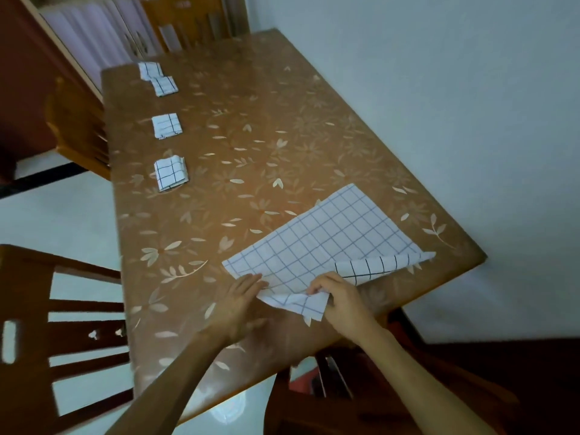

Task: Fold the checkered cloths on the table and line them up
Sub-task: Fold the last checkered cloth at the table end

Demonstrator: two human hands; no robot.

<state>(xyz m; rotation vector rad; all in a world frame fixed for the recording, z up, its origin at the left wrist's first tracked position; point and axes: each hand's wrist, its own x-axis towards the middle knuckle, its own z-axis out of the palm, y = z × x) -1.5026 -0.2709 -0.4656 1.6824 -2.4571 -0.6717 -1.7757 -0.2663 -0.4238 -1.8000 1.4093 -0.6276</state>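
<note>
So there's one big cloth (326,237) lying open at the near end of the table (282,146), roughly 4 o'clock from the middle of the tabletop. Four folded cloths (171,173) run in a line along the left edge, up toward 10 and 11 o'clock. The two furthest ones touch or overlap a bit, and the other two sit apart. The right hand (340,301) has its fingers curled and is pinching the near edge of the big cloth, which is bunched and lifted off the wood there. The strip at 2 o'clock from that hand is flipped over, so the darker-lined side shows. The left hand (241,298) is at 9 o'clock from the right one, fingers fairly straight and resting on the cloth's near-left edge, more like pinning it down than grabbing it. My guess is this stuff is thin, light and totally floppy, so it won't hold a shape. The tabletop looks glossy too, so the cloth could slide if you tug it one-handed. I'd take it by the two near corners, one per hand, carry them over to the far edge, then smooth the crease flat. A wooden chair (62,309) stands at 8 o'clock.
</note>
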